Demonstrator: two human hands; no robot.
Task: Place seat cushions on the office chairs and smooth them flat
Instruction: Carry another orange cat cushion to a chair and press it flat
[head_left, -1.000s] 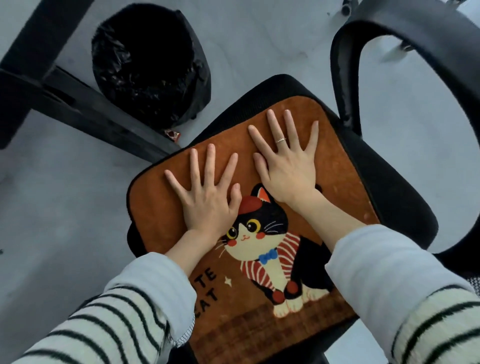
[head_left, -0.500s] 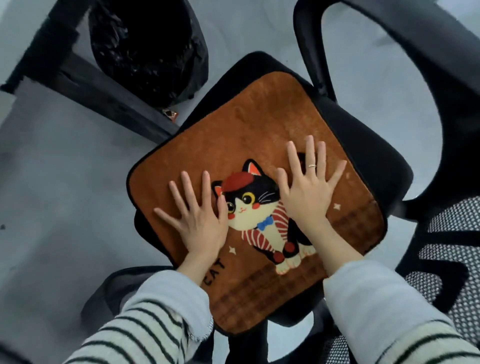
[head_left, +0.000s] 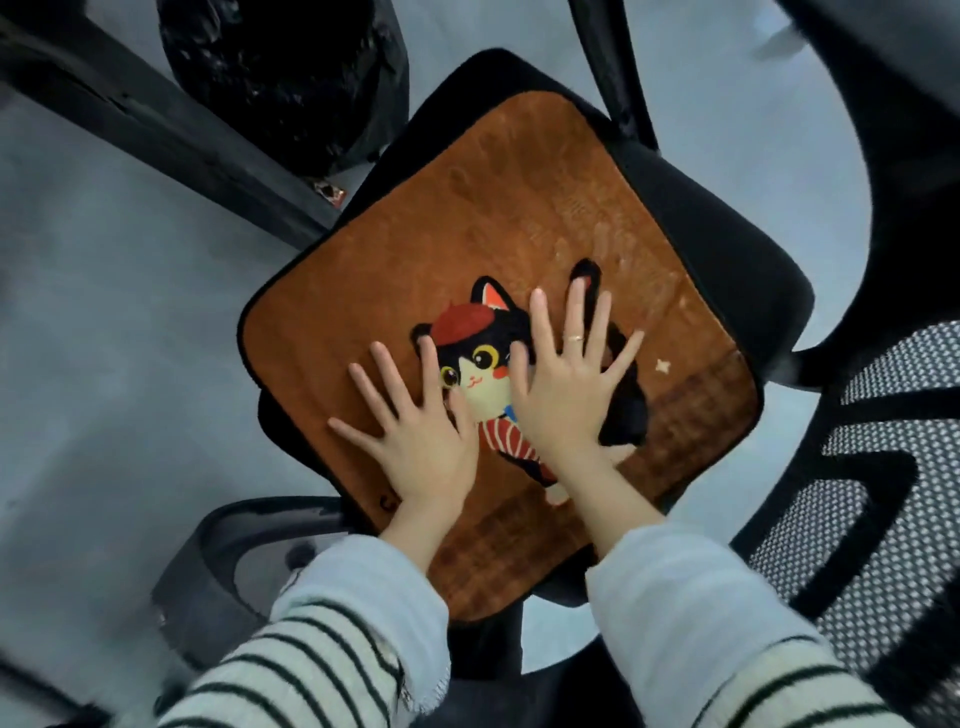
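An orange-brown plush seat cushion (head_left: 519, 218) printed with a cartoon cat lies on the black seat of an office chair (head_left: 727, 249). Both of my hands lie flat on it, fingers spread and straight. My left hand (head_left: 415, 436) presses the cushion's near left part, beside the cat's face. My right hand (head_left: 566, 384) wears a ring and covers the cat's body. The cushion's far half shows brushed streaks in the pile. My striped sleeves fill the bottom of the view.
A bin with a black bag (head_left: 280, 73) stands on the grey floor beyond the chair, next to a dark desk leg (head_left: 171, 140). The chair's armrests (head_left: 244, 561) curve at near left and far right. Its mesh backrest (head_left: 857, 493) is at right.
Both hands have slid across the cushion from its far part toward me, still flat. The view has shifted, so the chair's backrest and near armrest now show.
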